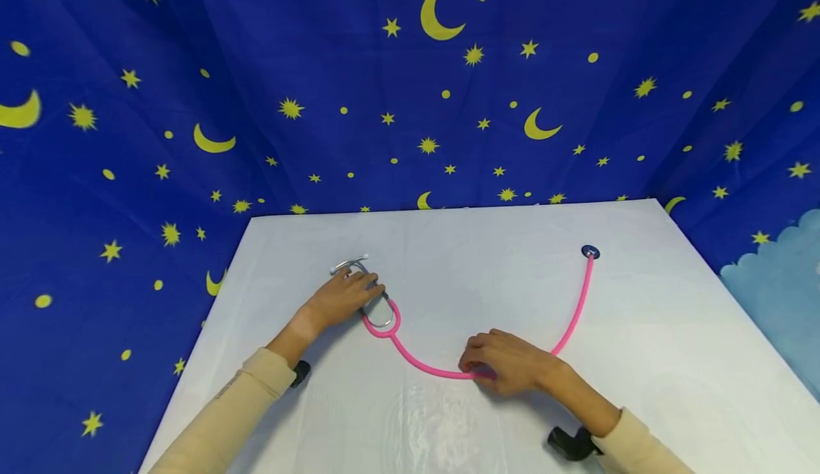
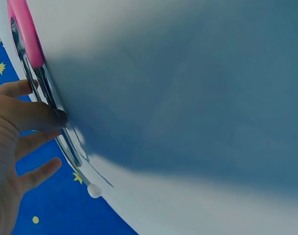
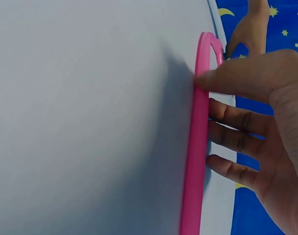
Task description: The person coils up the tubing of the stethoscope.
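Observation:
A stethoscope with pink tubing [image 1: 430, 369] lies across the white table in a loose curve. My left hand [image 1: 346, 296] holds its metal binaurals [image 2: 46, 90] between thumb and fingers, near the white ear tips [image 2: 94, 190]. In the head view, part of the metal frame is hidden under that hand. My right hand [image 1: 512, 364] pinches the middle of the tubing, thumb on one side and fingertips on the other, as the right wrist view shows the pink tube [image 3: 194, 161]. The round chest piece [image 1: 591, 252] rests at the far right end of the tube.
The white tabletop [image 1: 487, 267] runs back to a blue curtain [image 1: 359, 47] printed with yellow stars and moons. Dark wrist-worn devices sit below both wrists, one under the right forearm [image 1: 592, 406]. A light blue cloud shape [image 1: 778, 282] shows at the right.

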A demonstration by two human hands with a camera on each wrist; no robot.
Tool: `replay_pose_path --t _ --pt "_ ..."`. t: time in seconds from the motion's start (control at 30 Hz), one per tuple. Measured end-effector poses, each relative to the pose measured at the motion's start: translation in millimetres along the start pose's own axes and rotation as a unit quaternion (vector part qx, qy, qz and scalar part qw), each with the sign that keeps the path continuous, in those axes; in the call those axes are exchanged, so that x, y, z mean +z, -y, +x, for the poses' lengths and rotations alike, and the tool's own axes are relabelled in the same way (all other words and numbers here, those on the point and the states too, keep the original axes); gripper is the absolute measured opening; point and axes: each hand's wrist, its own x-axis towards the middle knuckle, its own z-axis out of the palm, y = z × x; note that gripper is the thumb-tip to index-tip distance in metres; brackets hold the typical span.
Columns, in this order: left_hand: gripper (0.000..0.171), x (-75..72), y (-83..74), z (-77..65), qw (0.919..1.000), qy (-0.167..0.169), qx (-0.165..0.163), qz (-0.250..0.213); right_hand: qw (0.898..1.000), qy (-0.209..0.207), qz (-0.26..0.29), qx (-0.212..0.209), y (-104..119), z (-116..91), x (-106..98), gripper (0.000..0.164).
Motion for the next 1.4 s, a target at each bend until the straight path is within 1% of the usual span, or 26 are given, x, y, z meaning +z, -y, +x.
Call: replay_pose_path --t 0.17,0.3,0.37,0.53,0.63,0.73,0.83,0.93,1.03,1.17,1.27,1.4 --pt "0.039 -2.0 -1.5 0.7 0.9994 -0.026 0.021 0.005 1.000 -0.007 -0.026 -0.017 1.4 1.7 -0.7 0.014" --pt "0.040 -3.5 -2.7 -0.7 0.9987 -0.037 0.035 -0.007 0.999 -0.004 -0.036 -0.011 1.3 2.6 0.0 0.016" --pt "0.041 -3.3 -3.3 -1.4 0.9984 -0.040 0.037 -0.015 0.999 -0.003 -0.033 -0.007 0.9 2.6 -0.3 0.017" --pt "0.044 -1.5 -5.1 -1.6 0.9974 -0.053 0.044 -0.021 1.000 0.008 0.017 0.017 -1.5 0.7 -6.0 0.022" --pt "0.045 0.1 -5.9 -0.5 0.9962 -0.069 0.050 -0.016 0.998 0.017 0.054 0.025 -3.6 -0.1 -10.5 0.026" --pt "0.045 1.9 -6.4 0.7 0.9951 -0.083 0.053 -0.009 0.996 0.022 0.085 0.028 -5.7 -0.2 -13.4 0.026" --pt "0.046 2.1 -6.6 0.3 0.9945 -0.090 0.052 -0.011 0.993 0.017 0.112 0.026 -7.7 -0.8 -15.3 0.024" --pt "0.047 1.3 -7.2 -0.1 0.9940 -0.092 0.053 -0.026 0.993 -0.002 0.120 0.012 -10.0 -2.4 -16.7 0.022" --pt "0.048 -0.3 -8.2 -0.2 0.9937 -0.086 0.052 -0.051 0.993 -0.023 0.112 -0.020 -12.1 -3.7 -18.5 0.018" --pt "0.048 -2.4 -9.2 -1.0 0.9945 -0.074 0.049 -0.056 0.992 -0.042 0.106 -0.057 -13.7 -4.0 -22.4 0.017" --pt "0.043 -3.3 -9.4 -2.1 0.9956 -0.066 0.048 -0.045 0.990 -0.053 0.107 -0.068 -14.7 -4.5 -25.9 0.019" --pt "0.038 -5.6 -9.8 -3.9 0.9954 -0.060 0.043 -0.060 0.988 -0.058 0.121 -0.076 -15.9 -6.9 -29.5 0.021"
